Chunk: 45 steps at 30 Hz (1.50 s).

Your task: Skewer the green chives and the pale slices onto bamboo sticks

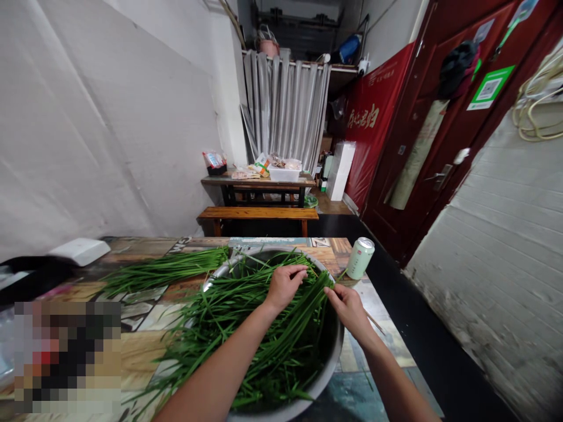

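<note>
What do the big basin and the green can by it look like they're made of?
The basin looks like stainless steel or aluminium: a thin, dull-silver rim with soft reflections. The green can looks like a thin metal drinks can: silver top, smooth printed wall. The material of neither is certain.

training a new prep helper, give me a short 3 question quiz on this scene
1. True or false: both hands are over the bowl of chives.
2. Which thing stands on the table just right of the bowl? A) a can B) a knife C) a plate
3. Fill in: a second bunch of greens lies on the table to the ____ of the bowl.

Key
1. True. The left hand rests on the chives, and the right hand pinches stems at the bowl's right rim.
2. A, the green can.
3. Left.
</note>
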Tool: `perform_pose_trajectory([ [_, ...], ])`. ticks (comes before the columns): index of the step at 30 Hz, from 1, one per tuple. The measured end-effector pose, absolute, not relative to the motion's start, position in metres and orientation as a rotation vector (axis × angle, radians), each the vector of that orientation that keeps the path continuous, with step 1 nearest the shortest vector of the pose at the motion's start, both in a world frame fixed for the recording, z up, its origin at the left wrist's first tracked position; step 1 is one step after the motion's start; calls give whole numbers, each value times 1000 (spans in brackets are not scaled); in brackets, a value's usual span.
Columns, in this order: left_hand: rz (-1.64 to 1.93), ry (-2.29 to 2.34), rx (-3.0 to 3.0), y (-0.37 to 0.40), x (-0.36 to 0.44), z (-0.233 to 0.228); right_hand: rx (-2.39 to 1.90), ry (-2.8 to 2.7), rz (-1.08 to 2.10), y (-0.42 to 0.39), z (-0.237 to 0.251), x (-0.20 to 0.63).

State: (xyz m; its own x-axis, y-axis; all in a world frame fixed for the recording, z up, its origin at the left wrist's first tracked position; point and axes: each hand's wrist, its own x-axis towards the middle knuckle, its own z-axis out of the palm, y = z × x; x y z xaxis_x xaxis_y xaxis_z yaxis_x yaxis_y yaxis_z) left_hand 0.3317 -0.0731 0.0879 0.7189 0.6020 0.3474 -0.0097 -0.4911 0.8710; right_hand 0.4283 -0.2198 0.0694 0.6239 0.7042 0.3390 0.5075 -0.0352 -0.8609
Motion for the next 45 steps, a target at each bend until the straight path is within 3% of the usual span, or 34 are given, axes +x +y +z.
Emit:
perform_pose_trajectory([
  [8,663,205,2228,-78,329,87,-1583,-983,289,-218,67,426],
  [13,816,485,2407,-61,321,90,-1537,-931,332,-223,63,426],
  [24,705,553,2853,-54,321,77,-1604,-927,335,-238,65,421],
  [45,741,556,1943,-65,335,77,-1671,-998,273,-221,64,431],
])
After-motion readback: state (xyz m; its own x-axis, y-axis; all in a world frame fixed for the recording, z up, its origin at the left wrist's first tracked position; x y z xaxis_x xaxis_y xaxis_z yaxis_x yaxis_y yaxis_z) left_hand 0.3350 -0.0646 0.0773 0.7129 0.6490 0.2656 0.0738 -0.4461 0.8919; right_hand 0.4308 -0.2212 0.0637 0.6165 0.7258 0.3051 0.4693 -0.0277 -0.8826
